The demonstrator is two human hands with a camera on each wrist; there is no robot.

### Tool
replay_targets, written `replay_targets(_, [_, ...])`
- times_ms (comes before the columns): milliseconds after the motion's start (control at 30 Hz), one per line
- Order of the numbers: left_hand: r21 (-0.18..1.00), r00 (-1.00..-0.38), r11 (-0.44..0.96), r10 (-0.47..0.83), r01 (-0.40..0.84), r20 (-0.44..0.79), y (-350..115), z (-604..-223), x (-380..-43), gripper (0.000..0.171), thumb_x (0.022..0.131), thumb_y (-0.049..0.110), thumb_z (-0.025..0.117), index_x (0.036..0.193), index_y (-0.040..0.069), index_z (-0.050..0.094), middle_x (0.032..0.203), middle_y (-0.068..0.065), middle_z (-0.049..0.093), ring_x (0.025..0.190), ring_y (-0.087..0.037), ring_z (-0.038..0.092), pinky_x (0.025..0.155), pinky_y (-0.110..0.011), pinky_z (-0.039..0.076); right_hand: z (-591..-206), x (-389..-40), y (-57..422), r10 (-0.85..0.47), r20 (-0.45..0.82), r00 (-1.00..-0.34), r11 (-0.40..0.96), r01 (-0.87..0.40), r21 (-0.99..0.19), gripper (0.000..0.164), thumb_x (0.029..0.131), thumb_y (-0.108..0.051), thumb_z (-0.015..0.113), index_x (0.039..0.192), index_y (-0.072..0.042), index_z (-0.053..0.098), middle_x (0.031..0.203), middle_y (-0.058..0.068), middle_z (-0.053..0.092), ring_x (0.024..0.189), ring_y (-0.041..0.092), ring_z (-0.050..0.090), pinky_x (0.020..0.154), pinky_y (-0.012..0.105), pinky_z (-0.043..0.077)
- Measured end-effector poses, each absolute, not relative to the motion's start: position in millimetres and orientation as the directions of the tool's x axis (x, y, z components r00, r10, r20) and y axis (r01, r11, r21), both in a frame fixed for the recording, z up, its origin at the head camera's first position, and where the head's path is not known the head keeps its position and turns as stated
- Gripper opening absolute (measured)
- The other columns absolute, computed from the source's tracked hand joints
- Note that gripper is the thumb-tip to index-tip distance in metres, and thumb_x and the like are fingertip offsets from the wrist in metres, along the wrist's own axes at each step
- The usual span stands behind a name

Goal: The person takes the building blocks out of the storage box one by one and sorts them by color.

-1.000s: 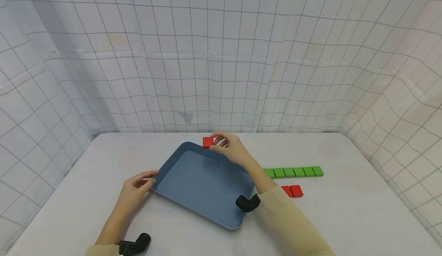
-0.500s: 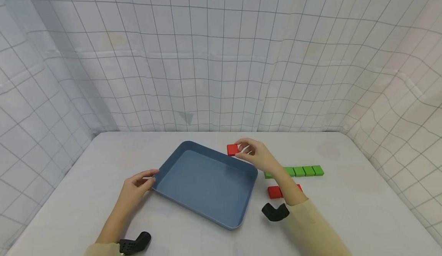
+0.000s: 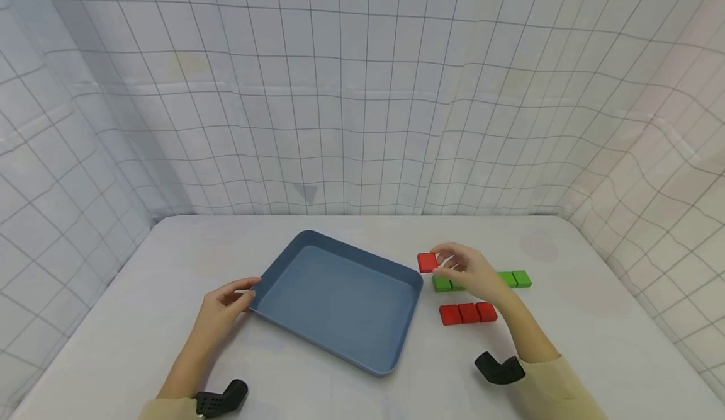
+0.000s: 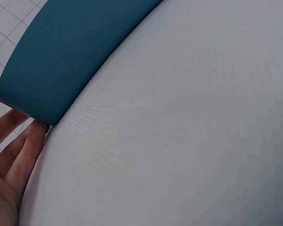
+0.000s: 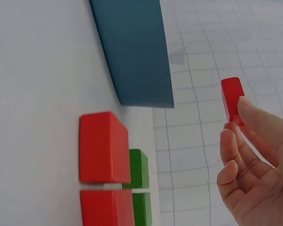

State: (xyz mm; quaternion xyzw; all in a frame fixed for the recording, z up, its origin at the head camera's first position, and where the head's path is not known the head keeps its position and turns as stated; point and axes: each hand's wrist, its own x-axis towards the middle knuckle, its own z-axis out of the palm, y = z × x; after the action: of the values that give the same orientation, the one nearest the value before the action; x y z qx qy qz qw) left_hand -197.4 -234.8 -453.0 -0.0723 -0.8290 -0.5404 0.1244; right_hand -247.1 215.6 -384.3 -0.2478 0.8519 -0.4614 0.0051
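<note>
My right hand (image 3: 472, 275) pinches a small red square block (image 3: 427, 262) between thumb and fingertips, held up just right of the tray's right corner. The right wrist view shows this red block (image 5: 232, 100) tilted on edge against the thumb. A shallow blue-grey tray (image 3: 340, 303), turned at an angle, lies on the white table with nothing in it. At its left corner, my left hand (image 3: 223, 306) grips the rim with fingers and thumb. In the left wrist view, the fingers (image 4: 30, 146) meet the tray's outer wall (image 4: 52, 66) at the corner.
Three red blocks (image 3: 468, 313) form a row right of the tray. Behind them runs a row of several green blocks (image 3: 521, 279), partly hidden by my right hand. A white gridded curtain (image 3: 362, 92) encloses the table (image 3: 589, 344) at the back and sides.
My right hand has carried the red block rightward and nearer, from over the tray's back edge to beside its right corner. The left hand and tray have stayed in place.
</note>
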Motion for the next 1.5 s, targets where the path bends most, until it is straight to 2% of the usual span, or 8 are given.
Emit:
replay_targets(67, [0.881,-0.960,0.401,-0.015,0.251,0.280,-235,-453,-197,0.026,0.090,0.008,0.057,0.114,-0.002,0.062,0.108,-0.003,0.063,0.080,-0.003,0.059,0.063,-0.022,0.053,-387,-245,226,-0.434,0.218,-0.874,0.446,-0.418,-0.791,0.034,0.084,-0.012,0.066,0.116,-0.005,0.056,0.094,0.008,0.057,0.081,0.016,0.058,0.068,0.023,0.051])
replay_targets(200, [0.886,-0.961,0.390,-0.012,0.250,0.276,-235,-452,-197,0.027,0.090,0.008,0.056,0.114,-0.002,0.061,0.106,0.008,0.062,0.080,-0.004,0.059,0.063,-0.023,0.053,-389,-237,245,-0.440,0.219,-0.871,0.450,-0.424,-0.785,0.032,0.084,-0.011,0.066,0.115,-0.004,0.056,0.093,0.008,0.057,0.079,0.015,0.059,0.065,0.024,0.052])
replay_targets(300, [0.888,-0.960,0.385,-0.009,0.253,0.278,-235,-453,-198,0.026,0.090,0.008,0.056,0.114,-0.003,0.061,0.104,0.017,0.060,0.079,-0.004,0.059,0.063,-0.023,0.053,-389,-230,260,-0.421,0.198,-0.885,0.470,-0.400,-0.787,0.032,0.084,-0.012,0.066,0.115,-0.005,0.057,0.093,0.008,0.057,0.079,0.014,0.058,0.064,0.024,0.052])
replay_targets(533, [0.883,-0.956,0.386,-0.009,0.267,0.293,-235,-454,-199,0.026,0.090,0.006,0.056,0.113,-0.004,0.061,0.102,0.026,0.057,0.080,-0.002,0.059,0.063,-0.021,0.053,-394,-219,295,-0.374,0.173,-0.911,0.534,-0.364,-0.763,0.033,0.085,-0.013,0.065,0.116,-0.005,0.056,0.097,0.008,0.059,0.078,0.012,0.057,0.065,0.025,0.051])
replay_targets(767, [0.871,-0.954,0.411,-0.016,0.268,0.301,-235,-454,-198,0.025,0.089,0.005,0.056,0.113,-0.003,0.062,0.102,0.025,0.057,0.080,-0.002,0.059,0.063,-0.019,0.052,-404,-211,326,-0.392,0.186,-0.901,0.590,-0.401,-0.701,0.033,0.083,-0.009,0.066,0.114,0.000,0.057,0.094,0.006,0.060,0.077,0.006,0.056,0.063,0.021,0.049])
replay_targets(967, [0.875,-0.957,0.411,-0.013,0.258,0.288,-235,-453,-198,0.026,0.090,0.006,0.056,0.113,-0.002,0.062,0.102,0.025,0.057,0.080,-0.003,0.059,0.064,-0.020,0.053,-416,-208,347,-0.425,0.165,-0.890,0.546,-0.397,-0.738,0.031,0.081,-0.003,0.066,0.111,0.003,0.058,0.088,0.005,0.058,0.074,0.008,0.057,0.056,0.025,0.050])
replay_targets(1200, [0.878,-0.959,0.408,-0.020,0.250,0.282,-236,-451,-197,0.026,0.090,0.007,0.056,0.113,-0.002,0.062,0.105,0.015,0.061,0.080,-0.003,0.059,0.064,-0.020,0.053,-422,-206,352,-0.408,0.076,-0.910,0.573,-0.320,-0.754,0.034,0.081,-0.010,0.068,0.111,0.002,0.058,0.090,0.004,0.059,0.075,0.007,0.055,0.056,0.024,0.048])
replay_targets(1500, [0.875,-0.957,0.405,-0.003,0.264,0.290,-236,-452,-197,0.026,0.090,0.007,0.057,0.114,-0.003,0.061,0.104,0.020,0.059,0.081,-0.002,0.059,0.065,-0.020,0.052,-429,-206,353,-0.420,0.048,-0.906,0.581,-0.309,-0.753,0.035,0.081,-0.013,0.068,0.111,0.003,0.058,0.094,0.004,0.060,0.076,0.006,0.055,0.059,0.023,0.048])
